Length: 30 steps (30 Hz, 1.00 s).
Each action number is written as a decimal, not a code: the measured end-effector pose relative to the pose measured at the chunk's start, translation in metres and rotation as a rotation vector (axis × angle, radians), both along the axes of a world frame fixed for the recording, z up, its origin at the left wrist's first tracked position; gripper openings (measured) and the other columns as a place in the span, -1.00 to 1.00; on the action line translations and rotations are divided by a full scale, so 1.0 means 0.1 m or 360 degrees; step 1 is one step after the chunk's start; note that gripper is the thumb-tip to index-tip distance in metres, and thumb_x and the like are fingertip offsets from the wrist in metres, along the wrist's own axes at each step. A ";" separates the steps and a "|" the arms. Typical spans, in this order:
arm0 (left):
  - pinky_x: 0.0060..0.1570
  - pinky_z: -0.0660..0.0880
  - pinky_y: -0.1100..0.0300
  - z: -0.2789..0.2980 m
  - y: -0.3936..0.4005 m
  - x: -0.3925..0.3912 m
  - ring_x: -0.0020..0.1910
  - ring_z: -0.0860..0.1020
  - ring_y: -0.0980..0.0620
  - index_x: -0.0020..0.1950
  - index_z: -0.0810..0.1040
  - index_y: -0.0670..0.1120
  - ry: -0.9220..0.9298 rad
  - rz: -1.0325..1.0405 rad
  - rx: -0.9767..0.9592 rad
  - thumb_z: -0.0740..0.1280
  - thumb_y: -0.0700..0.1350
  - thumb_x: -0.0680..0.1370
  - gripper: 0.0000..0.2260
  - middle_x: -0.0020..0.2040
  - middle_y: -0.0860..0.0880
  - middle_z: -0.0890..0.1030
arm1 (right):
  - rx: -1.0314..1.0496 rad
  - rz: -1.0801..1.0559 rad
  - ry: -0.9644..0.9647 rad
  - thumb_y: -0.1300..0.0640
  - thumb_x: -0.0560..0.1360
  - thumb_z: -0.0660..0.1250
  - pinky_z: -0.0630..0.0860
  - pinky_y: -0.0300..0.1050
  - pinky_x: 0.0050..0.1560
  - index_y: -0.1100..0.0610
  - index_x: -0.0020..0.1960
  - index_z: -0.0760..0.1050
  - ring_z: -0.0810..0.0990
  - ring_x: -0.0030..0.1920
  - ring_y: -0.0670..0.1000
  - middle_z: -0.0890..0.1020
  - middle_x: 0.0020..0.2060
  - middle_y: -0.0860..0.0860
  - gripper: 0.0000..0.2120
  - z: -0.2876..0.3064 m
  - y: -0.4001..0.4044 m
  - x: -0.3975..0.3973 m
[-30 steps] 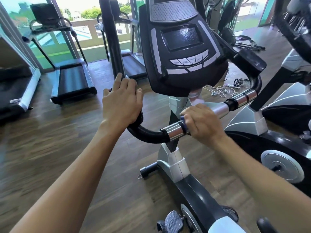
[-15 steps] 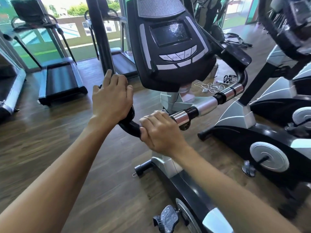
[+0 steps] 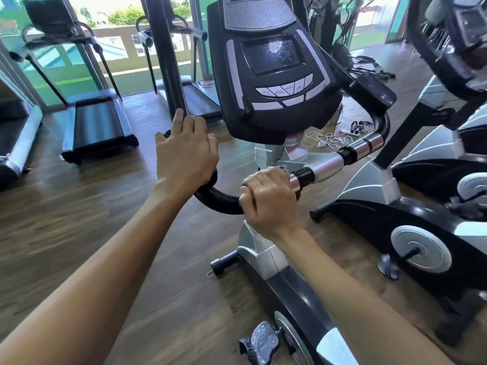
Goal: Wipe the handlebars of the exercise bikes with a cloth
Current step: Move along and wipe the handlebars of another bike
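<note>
— Premises type?
— A gym, fitted as a cardio room. One black-and-silver upright exercise bike (image 3: pixel 263 259) stands in the foreground, with a dark console screen and grey buttons (image 3: pixel 274 64).
— Supporting evidence?
— A second black-and-silver bike (image 3: pixel 411 217) just beside it on the right. Two black-belted treadmills (image 3: pixel 97 125) face tall glass windows (image 3: pixel 73 59), greenery visible outside.
— Floor?
— Brown wood-effect planks (image 3: pixel 79 219). White cables lie tangled (image 3: pixel 332 140) behind the bikes.
</note>
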<state>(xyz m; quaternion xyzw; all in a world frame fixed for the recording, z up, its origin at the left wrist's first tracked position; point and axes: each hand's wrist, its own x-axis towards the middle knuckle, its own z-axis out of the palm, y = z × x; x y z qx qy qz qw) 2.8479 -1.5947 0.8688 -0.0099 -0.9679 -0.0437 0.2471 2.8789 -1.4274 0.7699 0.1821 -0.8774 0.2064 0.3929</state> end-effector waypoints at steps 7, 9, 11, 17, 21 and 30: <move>0.27 0.32 -0.22 -0.03 -0.01 0.00 0.60 0.19 -0.08 0.29 0.46 -0.14 0.0072 -0.0024 0.0063 0.05 -0.01 0.70 -0.68 0.38 -0.10 0.49 | 0.0107 0.0060 0.0146 0.04 0.66 0.14 0.43 0.09 0.27 0.19 -0.10 0.64 0.60 -0.01 0.16 0.67 -0.16 0.09 -0.63 -0.08 -0.19 0.06; 0.32 0.29 -0.21 -0.05 -0.04 0.01 0.59 0.19 -0.06 0.32 0.47 -0.11 0.0094 -0.0074 0.0141 0.06 0.01 0.70 -0.67 0.40 -0.07 0.48 | 0.0047 0.0091 0.0195 0.05 0.68 0.14 0.46 0.09 0.22 0.20 -0.11 0.65 0.61 -0.04 0.16 0.67 -0.17 0.09 -0.62 -0.08 -0.20 0.06; 0.44 0.20 -0.17 -0.07 -0.06 0.05 0.60 0.17 -0.05 0.41 0.45 -0.08 0.0107 -0.0158 0.0301 0.08 0.02 0.70 -0.65 0.46 -0.04 0.45 | -0.0059 0.0133 0.0205 0.04 0.70 0.13 0.49 0.09 0.15 0.21 -0.13 0.64 0.61 -0.10 0.17 0.66 -0.21 0.09 -0.58 -0.06 -0.20 0.05; 0.50 0.28 0.06 -0.21 -0.29 0.50 0.50 0.37 0.02 0.31 0.55 -0.12 0.0295 -0.0650 0.1048 0.27 -0.17 0.60 -0.72 0.41 -0.02 0.51 | -0.0322 0.0339 0.0314 0.07 0.73 0.09 0.49 0.14 -0.10 0.25 -0.24 0.51 0.50 -0.30 0.17 0.54 -0.34 0.13 -0.53 0.17 -0.30 0.11; 0.22 0.46 0.30 -0.34 -0.82 0.78 0.19 0.55 0.18 0.09 0.66 -0.09 0.0398 -0.0363 0.1067 0.29 -0.23 0.61 -0.83 0.15 0.08 0.64 | -0.0273 0.0806 0.0423 0.14 0.70 0.16 0.50 0.13 -0.04 0.27 -0.26 0.57 0.56 -0.25 0.18 0.59 -0.30 0.13 -0.57 0.33 -0.55 0.34; -0.02 0.58 -0.05 -1.04 -2.38 0.81 -0.13 0.66 -0.10 -0.15 0.69 -0.08 -0.0580 0.0292 0.1235 0.33 0.09 0.53 -0.72 -0.22 -0.08 0.70 | -0.0126 0.1310 -0.0038 0.10 0.70 0.17 0.55 0.06 -0.04 0.21 -0.26 0.56 0.52 -0.29 0.15 0.56 -0.31 0.05 -0.59 -0.53 -1.95 0.05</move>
